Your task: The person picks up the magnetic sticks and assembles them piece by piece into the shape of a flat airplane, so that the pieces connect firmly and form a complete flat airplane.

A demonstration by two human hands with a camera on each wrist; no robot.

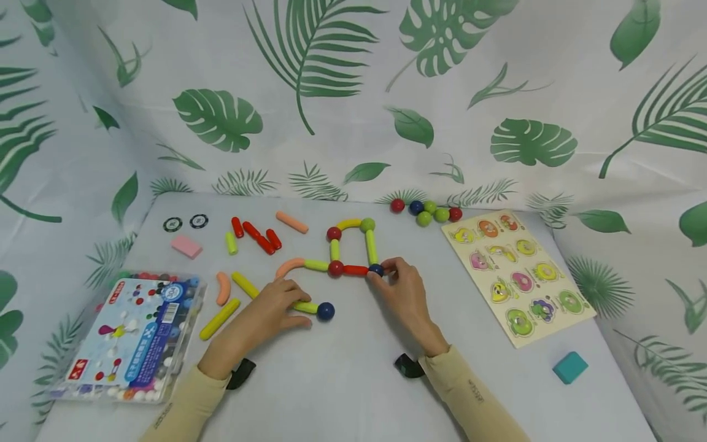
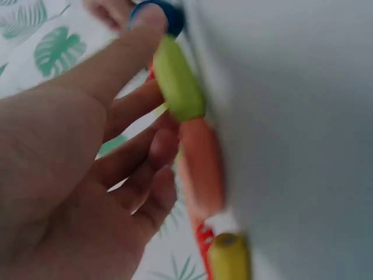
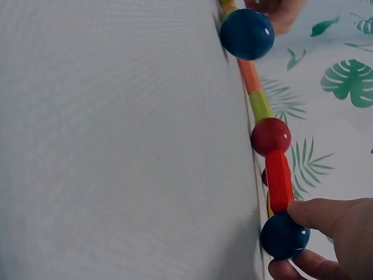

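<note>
2 hands work at frame centre: our right hand (image 1: 405, 294) pinches a blue ball (image 1: 376, 269); our left hand (image 1: 274, 307) grips a green stick (image 1: 305, 306); no writing is readable.

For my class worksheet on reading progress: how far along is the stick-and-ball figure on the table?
Done: a closed loop of sticks and balls topped by a yellow curved stick. In hand: the right hand pinches the blue corner ball; the left hand holds a green stick tipped with a blue ball, not yet joined. Left: loose sticks and spare balls.
</note>
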